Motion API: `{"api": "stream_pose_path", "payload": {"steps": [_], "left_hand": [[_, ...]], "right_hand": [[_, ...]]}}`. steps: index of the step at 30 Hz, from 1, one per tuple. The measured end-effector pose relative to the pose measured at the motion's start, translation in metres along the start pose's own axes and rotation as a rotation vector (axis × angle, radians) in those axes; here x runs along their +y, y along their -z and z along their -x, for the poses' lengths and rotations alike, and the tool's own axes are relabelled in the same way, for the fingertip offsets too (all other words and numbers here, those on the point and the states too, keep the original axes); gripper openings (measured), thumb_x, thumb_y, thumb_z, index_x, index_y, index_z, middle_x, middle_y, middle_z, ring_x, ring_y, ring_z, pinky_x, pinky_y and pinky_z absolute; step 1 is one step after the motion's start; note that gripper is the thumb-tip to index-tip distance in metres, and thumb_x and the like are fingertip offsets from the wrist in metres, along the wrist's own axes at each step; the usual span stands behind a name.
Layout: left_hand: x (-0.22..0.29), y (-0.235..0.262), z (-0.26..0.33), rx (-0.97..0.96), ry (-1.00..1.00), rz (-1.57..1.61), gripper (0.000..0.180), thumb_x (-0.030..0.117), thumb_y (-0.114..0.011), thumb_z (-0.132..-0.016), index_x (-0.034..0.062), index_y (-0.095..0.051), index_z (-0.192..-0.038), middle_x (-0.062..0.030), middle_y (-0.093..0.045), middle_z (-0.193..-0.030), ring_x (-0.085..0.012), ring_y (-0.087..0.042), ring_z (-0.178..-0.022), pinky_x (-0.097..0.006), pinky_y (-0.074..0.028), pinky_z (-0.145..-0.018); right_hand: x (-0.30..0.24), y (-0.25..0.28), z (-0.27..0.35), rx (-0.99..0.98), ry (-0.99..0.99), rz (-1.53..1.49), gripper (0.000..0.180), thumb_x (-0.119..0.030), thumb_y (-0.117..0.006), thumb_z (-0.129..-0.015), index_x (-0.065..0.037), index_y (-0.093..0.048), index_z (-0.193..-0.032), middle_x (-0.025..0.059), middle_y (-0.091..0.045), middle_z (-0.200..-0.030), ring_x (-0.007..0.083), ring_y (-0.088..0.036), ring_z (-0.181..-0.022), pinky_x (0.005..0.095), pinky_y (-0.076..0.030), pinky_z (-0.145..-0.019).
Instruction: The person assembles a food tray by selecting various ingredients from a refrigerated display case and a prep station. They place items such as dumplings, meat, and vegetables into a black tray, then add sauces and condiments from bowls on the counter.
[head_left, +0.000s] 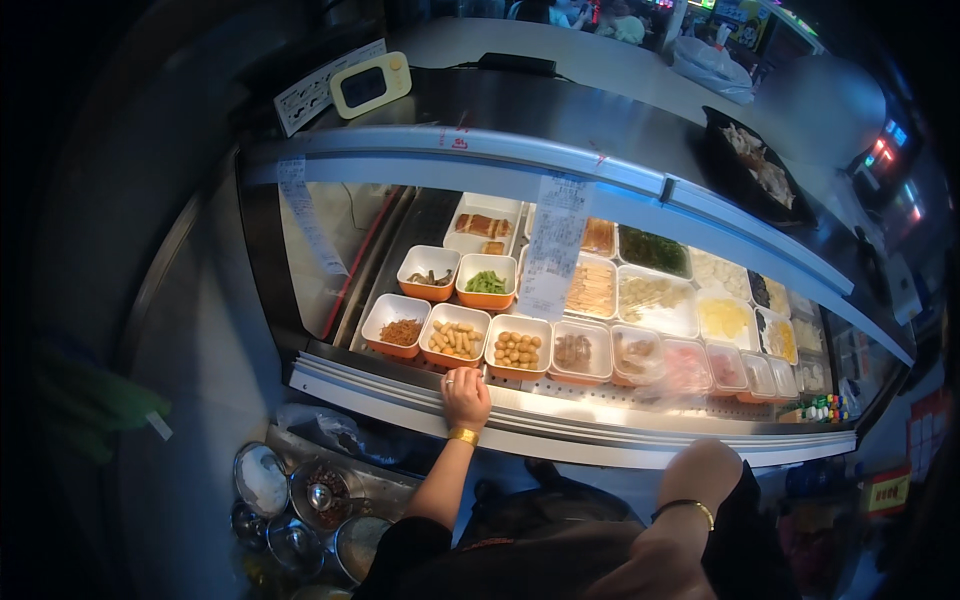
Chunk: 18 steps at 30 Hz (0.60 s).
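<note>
we see the left hand (466,392) resting on the front metal ledge (400,398) of a glass display case (560,150), fingers curled over the edge just below the orange tray of pale sausage pieces (455,338); it grips nothing loose. a gold bracelet (463,435) sits on that wrist. the right hand (640,570) is low by the body, bent at the wrist, mostly hidden, so we cannot tell if it's open or closed. a tray of round balls (518,349) sits just right. metal bowls (300,500) sit lower left.
</note>
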<state>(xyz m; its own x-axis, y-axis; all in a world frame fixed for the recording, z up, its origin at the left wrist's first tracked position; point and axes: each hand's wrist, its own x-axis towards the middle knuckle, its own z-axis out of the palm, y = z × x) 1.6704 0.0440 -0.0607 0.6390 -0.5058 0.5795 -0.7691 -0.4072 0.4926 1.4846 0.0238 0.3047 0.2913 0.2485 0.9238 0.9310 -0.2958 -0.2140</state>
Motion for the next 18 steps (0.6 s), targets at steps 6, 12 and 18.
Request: {"api": "stream_pose_path", "payload": {"steps": [6,12,18], "left_hand": [[0.001,0.004,-0.003,-0.003,-0.003,-0.009,0.006,0.007,-0.050,-0.071,0.0063,-0.055,-0.076,-0.0074,-0.053,-0.079,-0.0252,-0.050,-0.082,-0.037,-0.037,-0.080],[0.000,0.003,-0.002,-0.022,-0.009,-0.022,0.005,0.007,-0.050,-0.071,0.0071,-0.054,-0.074,-0.0071,-0.053,-0.077,-0.0251,-0.050,-0.081,-0.038,-0.038,-0.077],[0.001,0.003,-0.001,-0.004,-0.008,-0.011,0.003,0.006,-0.050,-0.071,0.0068,-0.052,-0.072,-0.0068,-0.052,-0.075,-0.0256,-0.050,-0.078,-0.038,-0.038,-0.074]], "right_hand": [[0.004,-0.009,0.013,0.070,0.081,-0.037,0.032,-0.028,-0.045,-0.088,-0.006,-0.054,-0.067,0.0055,-0.052,-0.066,0.0133,-0.048,-0.052,0.0204,-0.033,-0.041],[0.013,-0.017,-0.009,-0.146,-0.111,-0.200,0.024,-0.025,-0.050,-0.082,-0.009,-0.046,-0.064,0.0025,-0.042,-0.066,0.0146,-0.044,-0.052,0.0246,-0.033,-0.042],[0.016,-0.042,-0.024,-0.181,-0.054,-0.230,0.030,-0.037,-0.049,-0.079,-0.007,-0.048,-0.078,0.0041,-0.045,-0.071,0.0173,-0.049,-0.059,0.0269,-0.038,-0.046]]}}
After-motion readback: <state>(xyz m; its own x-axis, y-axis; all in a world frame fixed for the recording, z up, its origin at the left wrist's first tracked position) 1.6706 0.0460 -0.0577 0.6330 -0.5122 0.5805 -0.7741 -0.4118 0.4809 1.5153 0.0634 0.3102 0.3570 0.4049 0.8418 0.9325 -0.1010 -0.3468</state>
